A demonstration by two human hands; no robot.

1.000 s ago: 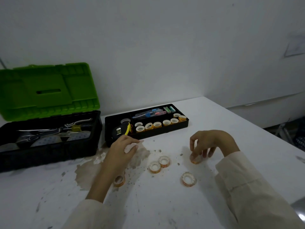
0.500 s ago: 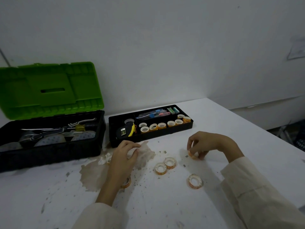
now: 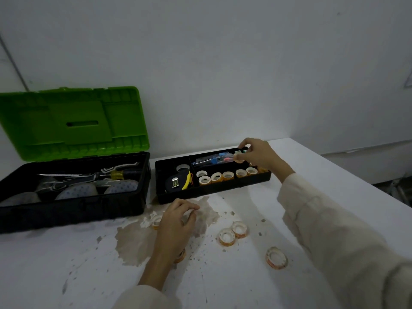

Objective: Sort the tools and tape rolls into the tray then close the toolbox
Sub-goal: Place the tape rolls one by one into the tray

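Head view looks down on a white table [image 3: 334,175] set against a pale wall; its right edge runs on a slant from the far corner toward the near right, and bare tabletop lies between that edge and the tray [image 3: 211,194]. The black tray sits near the wall, its long axis left to right with the right end slightly farther away; just beside its left end, across a narrow gap, stands the toolbox [image 3: 73,210], lengthwise along the wall, with its green lid [image 3: 73,123] raised upright.

The right hand [image 3: 258,156] hovers over the tray's far right corner and pinches a tape roll [image 3: 238,157] between thumb and fingertips; which way the roll's hole faces I cannot tell. The left hand [image 3: 178,221] rests on the table just in front of the tray, fingers curled downward; whether it holds anything I cannot tell.

A row of rolls [image 3: 227,176] lies hole-up along the tray's front compartment; slim tools [image 3: 214,160] lie lengthwise in the back one; a tape measure [image 3: 178,182] fills the left one. Loose rolls lie flat in front: one [image 3: 156,221] just left of the left hand, two touching [image 3: 227,236], one apart [image 3: 276,257] nearer the sleeve, and another [image 3: 180,256] partly hidden under the left wrist; a brownish stain [image 3: 138,239] spreads under that arm.
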